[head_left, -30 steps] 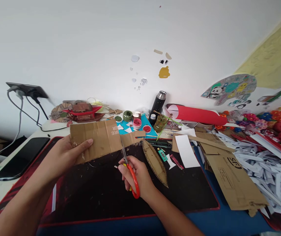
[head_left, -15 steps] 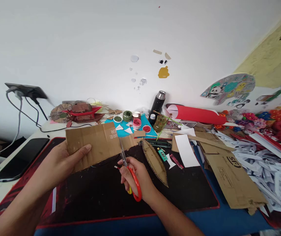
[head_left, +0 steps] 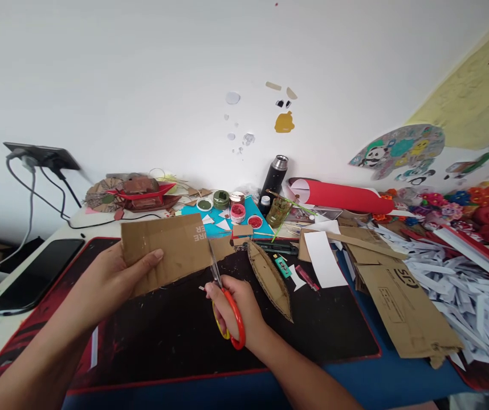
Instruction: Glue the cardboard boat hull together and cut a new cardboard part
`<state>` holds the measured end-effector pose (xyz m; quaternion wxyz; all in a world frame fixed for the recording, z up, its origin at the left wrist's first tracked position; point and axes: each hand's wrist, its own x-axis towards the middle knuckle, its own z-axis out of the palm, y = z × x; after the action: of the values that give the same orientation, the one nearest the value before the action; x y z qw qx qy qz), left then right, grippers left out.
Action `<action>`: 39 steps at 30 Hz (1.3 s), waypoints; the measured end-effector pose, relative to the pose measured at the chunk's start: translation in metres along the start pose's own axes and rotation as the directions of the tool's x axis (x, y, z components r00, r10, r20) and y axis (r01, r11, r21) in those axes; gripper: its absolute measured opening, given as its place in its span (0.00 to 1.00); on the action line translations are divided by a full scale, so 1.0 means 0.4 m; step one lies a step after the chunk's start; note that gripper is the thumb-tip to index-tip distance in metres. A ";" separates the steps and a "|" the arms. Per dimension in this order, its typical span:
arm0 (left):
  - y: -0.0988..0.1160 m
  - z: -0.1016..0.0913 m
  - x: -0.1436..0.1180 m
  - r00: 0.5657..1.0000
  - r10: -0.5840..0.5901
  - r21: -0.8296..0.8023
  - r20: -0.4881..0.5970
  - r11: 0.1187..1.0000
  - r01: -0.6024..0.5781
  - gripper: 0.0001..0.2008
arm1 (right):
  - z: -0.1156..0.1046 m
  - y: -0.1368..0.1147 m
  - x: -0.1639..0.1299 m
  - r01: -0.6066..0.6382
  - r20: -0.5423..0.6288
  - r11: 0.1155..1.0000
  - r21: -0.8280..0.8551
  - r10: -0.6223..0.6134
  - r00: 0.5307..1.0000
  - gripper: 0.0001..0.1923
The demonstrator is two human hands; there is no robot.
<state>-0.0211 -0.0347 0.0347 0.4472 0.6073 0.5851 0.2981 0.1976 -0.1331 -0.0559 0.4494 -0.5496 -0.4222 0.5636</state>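
The left hand [head_left: 111, 279] holds a brown piece of cardboard [head_left: 167, 250] above a black desk mat [head_left: 176, 336]. The thumb lies flat across the near face of the sheet, and the other fingers are hidden behind it, so the grip closes on the left part of the sheet. The cardboard tilts slightly, its right end reaching toward the middle of the mat.

The right hand [head_left: 236, 310] is wrapped around the red and yellow handles of a pair of scissors [head_left: 223, 302], with the fingers through the loops. The blades point up and away from the person and meet the cardboard's lower edge near its right end. Whether the blades are parted or closed on the sheet is hard to make out, because they are thin and seen almost edge-on.

Just right of the scissors a boat-shaped cardboard hull [head_left: 270, 279] lies on the mat. A dark phone [head_left: 35, 273] rests at the left, partly off the mat. Further right, flat cardboard scraps [head_left: 402, 307] overlap a heap of white paper strips [head_left: 475, 296] that the edge of the view cuts off.
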 end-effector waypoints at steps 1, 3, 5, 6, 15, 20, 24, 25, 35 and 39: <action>-0.003 -0.002 0.003 1.000 -0.007 -0.011 0.012 1.000 0.008 0.38 | 0.001 -0.001 -0.001 -0.004 0.000 1.000 0.006 0.004 1.000 0.28; -0.007 -0.005 0.008 0.999 -0.021 -0.045 0.027 0.999 0.022 0.38 | 0.003 0.000 -0.005 -0.002 0.002 1.000 0.025 0.002 1.000 0.27; -0.010 -0.005 0.011 0.999 -0.027 -0.070 0.021 0.997 0.029 0.38 | 0.008 0.005 -0.007 0.001 0.003 0.999 0.051 -0.001 1.000 0.25; -0.011 -0.004 0.012 0.999 -0.029 -0.076 0.013 0.997 0.030 0.39 | 0.011 0.008 -0.008 0.000 0.003 0.998 0.066 0.000 1.000 0.25; 0.002 -0.006 0.000 0.999 -0.040 -0.066 0.014 0.997 0.041 0.40 | 0.005 0.013 -0.007 0.001 0.064 0.994 0.108 -0.008 0.998 0.26; 0.012 -0.010 -0.008 0.999 -0.034 0.004 -0.005 0.999 0.034 0.41 | -0.006 0.013 -0.011 -0.034 0.117 0.991 0.132 0.019 0.993 0.31; 0.010 -0.005 -0.021 0.999 -0.037 0.025 0.009 0.999 0.037 0.41 | -0.007 0.017 -0.011 0.001 0.112 0.990 0.142 -0.017 0.994 0.32; 0.010 -0.003 -0.026 1.000 -0.031 0.021 0.003 0.999 0.031 0.41 | -0.008 0.016 -0.011 0.002 0.112 0.990 0.141 -0.018 0.994 0.32; 0.052 0.015 -0.062 0.998 0.015 0.023 -0.057 1.000 -0.014 0.36 | -0.001 0.019 -0.022 -0.016 0.053 0.998 0.057 0.013 0.999 0.31; 0.041 0.014 -0.062 0.992 0.041 0.103 -0.116 0.994 -0.030 0.37 | 0.011 0.019 -0.025 -0.009 0.030 0.998 0.063 0.007 1.000 0.29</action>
<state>-0.0121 -0.0587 0.0508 0.3752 0.6208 0.6139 0.3113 0.1929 -0.1446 -0.0608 0.4582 -0.5283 -0.4085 0.5866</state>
